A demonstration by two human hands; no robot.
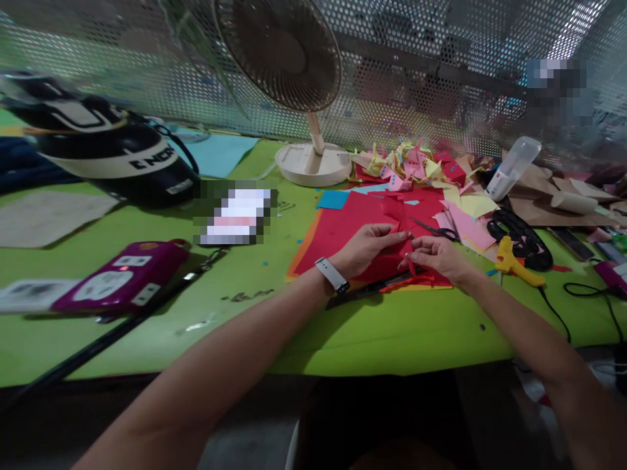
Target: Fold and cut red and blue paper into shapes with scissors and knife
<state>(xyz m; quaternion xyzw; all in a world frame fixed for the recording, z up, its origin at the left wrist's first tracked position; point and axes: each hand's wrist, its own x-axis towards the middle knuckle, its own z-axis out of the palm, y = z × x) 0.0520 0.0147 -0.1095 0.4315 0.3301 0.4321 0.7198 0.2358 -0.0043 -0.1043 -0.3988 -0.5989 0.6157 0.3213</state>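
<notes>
My left hand [369,247], with a watch on its wrist, pinches a small piece of red paper [400,247] over a stack of red sheets [343,225]. Close beside it, my right hand [435,256] is closed on the same piece from the other side. Against the red sheets beneath, the piece's outline is hard to make out. Just below my hands lies a dark blade-like tool with red-orange handles [392,282]. Dark scissors [435,228] rest on the paper beyond my right hand. A small blue square of paper [333,200] sits at the stack's far left corner.
Behind the stack are a pile of folded pink and yellow paper pieces [416,163] and a white fan [313,163]. A yellow glue gun [516,262] and black tape roll [522,238] lie right. Left are a phone [240,215], purple device [127,277] and dark bottle [117,156].
</notes>
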